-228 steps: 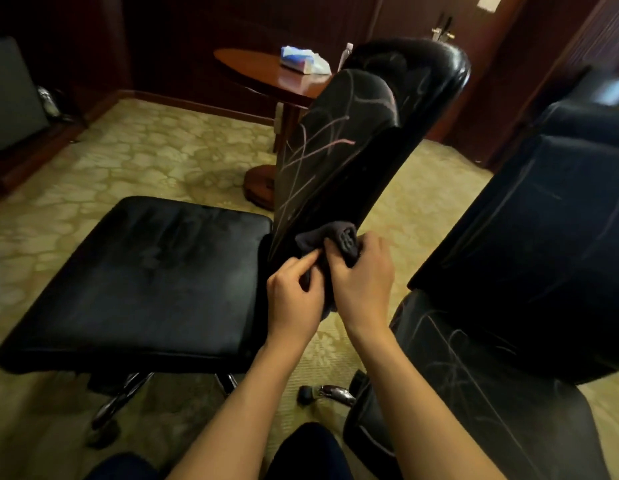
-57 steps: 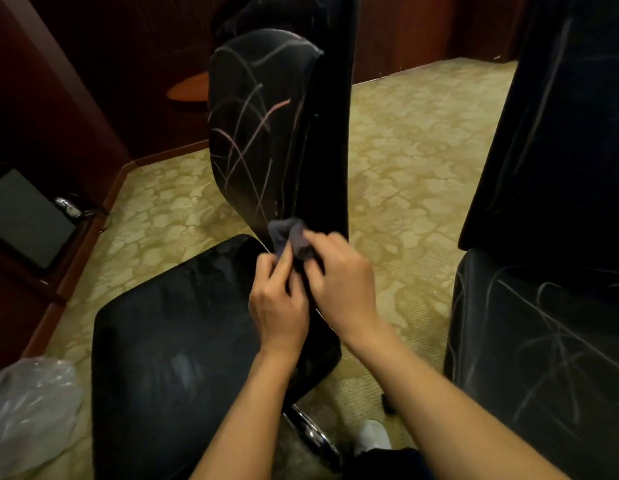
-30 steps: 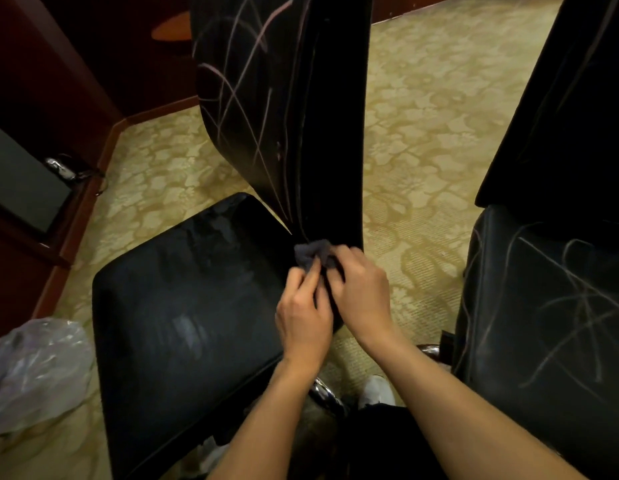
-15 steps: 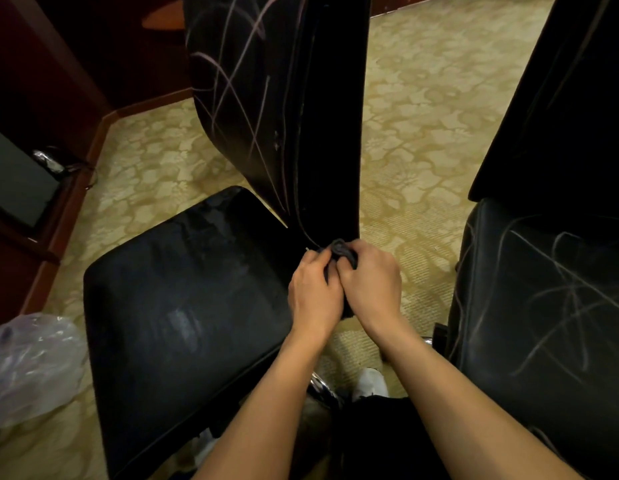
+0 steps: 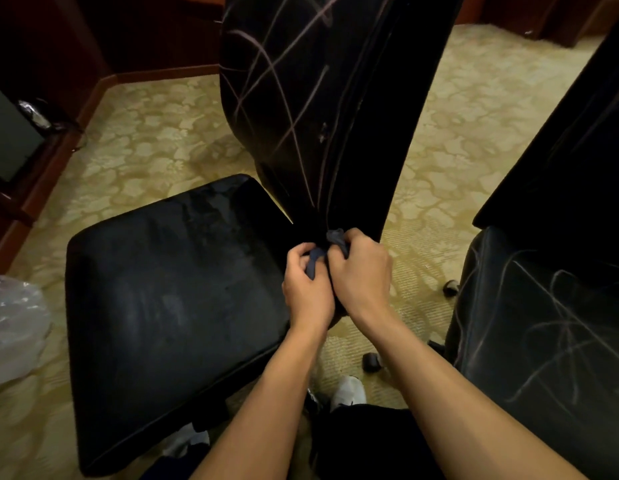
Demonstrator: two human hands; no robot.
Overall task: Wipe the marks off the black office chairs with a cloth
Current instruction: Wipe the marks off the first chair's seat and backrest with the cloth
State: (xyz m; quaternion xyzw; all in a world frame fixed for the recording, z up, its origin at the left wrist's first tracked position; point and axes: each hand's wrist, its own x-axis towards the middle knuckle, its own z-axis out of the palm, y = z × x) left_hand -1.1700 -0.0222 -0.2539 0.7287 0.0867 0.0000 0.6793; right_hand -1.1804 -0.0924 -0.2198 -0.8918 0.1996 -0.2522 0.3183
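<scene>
Cloth [image 5: 330,252], dark grey-blue, bunched: sitting at the foot of the backrest [image 5: 321,98], where it meets the seat [image 5: 176,299]. Left hand [image 5: 309,289] and right hand [image 5: 361,271] are pressing together, both curling round the wad. Backrest's long axis is running up and away from the hands, so pale scribbled marks [image 5: 283,91] are lying directly above them (neither hand clearly nearer). Second chair [image 5: 550,341], also marked, is standing to the right. Brands, labels, writing: none legible.
</scene>
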